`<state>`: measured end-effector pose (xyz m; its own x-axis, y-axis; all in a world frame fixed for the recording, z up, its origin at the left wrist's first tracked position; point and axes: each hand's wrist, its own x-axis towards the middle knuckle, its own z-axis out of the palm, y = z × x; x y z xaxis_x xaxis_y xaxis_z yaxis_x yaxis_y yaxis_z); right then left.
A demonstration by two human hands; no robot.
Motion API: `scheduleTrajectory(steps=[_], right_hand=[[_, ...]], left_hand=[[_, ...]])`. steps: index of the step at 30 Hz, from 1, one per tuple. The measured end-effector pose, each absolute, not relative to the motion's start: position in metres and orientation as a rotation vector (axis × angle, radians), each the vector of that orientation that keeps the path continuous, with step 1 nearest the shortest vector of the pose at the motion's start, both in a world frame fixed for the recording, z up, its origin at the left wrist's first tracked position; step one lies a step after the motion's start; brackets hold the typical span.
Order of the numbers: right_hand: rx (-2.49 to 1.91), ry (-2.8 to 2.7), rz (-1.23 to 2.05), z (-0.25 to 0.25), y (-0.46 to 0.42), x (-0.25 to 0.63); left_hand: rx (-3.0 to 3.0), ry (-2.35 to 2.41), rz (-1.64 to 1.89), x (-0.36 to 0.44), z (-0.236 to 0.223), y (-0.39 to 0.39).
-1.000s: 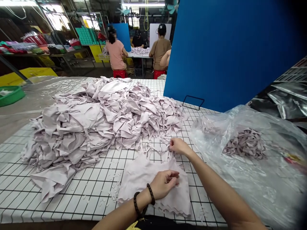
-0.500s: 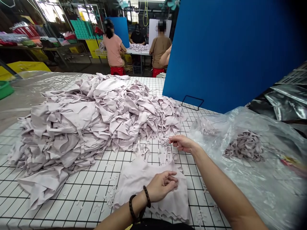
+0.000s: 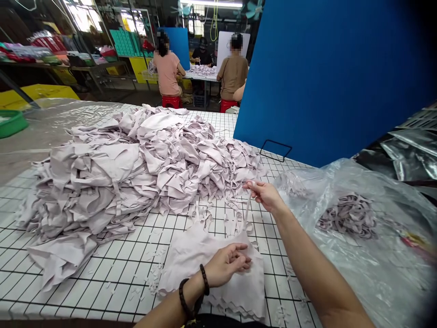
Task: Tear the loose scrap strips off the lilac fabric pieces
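Note:
A stack of pale lilac strappy tops with wavy hems lies flat in front of me. My left hand, a beaded bracelet on its wrist, rests over the upper garment with fingers loosely extended and nothing gripped. Above the stack's far right corner, my right hand pinches a thin shoulder strap and holds it raised from the garment. Other straps lie loose on the table beyond the stack. Small fabric scraps are scattered beside it.
A big heap of the same fabric pieces covers the left and far part of the grid-patterned table. Clear plastic with a bundle of straps lies right. A blue panel stands behind; several people sit farther off.
My right hand has lifted slightly away, and the strap in its fingers now stands up straight from the garment. My left hand stays on the stack.

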<state>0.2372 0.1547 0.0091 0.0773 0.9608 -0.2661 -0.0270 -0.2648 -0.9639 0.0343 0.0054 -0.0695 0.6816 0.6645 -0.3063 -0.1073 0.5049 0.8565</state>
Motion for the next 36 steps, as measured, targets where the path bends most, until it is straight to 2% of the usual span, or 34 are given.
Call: scheduleTrajectory(steps=[7,14,19,25,29,32,36], right_hand=[[-1.304,-1.881,0.896,0.004,0.065,0.205],[-1.377,-1.879,0.698,-0.026,0.038,0.208],[-1.487,-1.945,0.785,-0.009,0.032,0.212],[-1.282,-2.151,1.380,0.019,0.026,0.212],[-1.283,-2.133,1.581,0.012,0.030,0.213],[-1.336,-2.091,1.627,0.004,0.032,0.217],[-1.498,-1.931,1.466,-0.004,0.031,0.219]], left_hand=[[0.454,0.570,0.650,0.029,-0.047,0.021],[0.563,0.707,0.688,0.032,-0.038,0.019],[0.665,0.828,0.619,0.032,-0.043,0.014],[0.907,0.910,0.414,0.027,-0.039,0.008],[1.075,0.968,0.312,0.024,-0.036,0.003],[1.245,1.064,0.273,0.021,-0.034,0.001],[1.624,1.272,0.455,0.017,-0.036,0.006]])
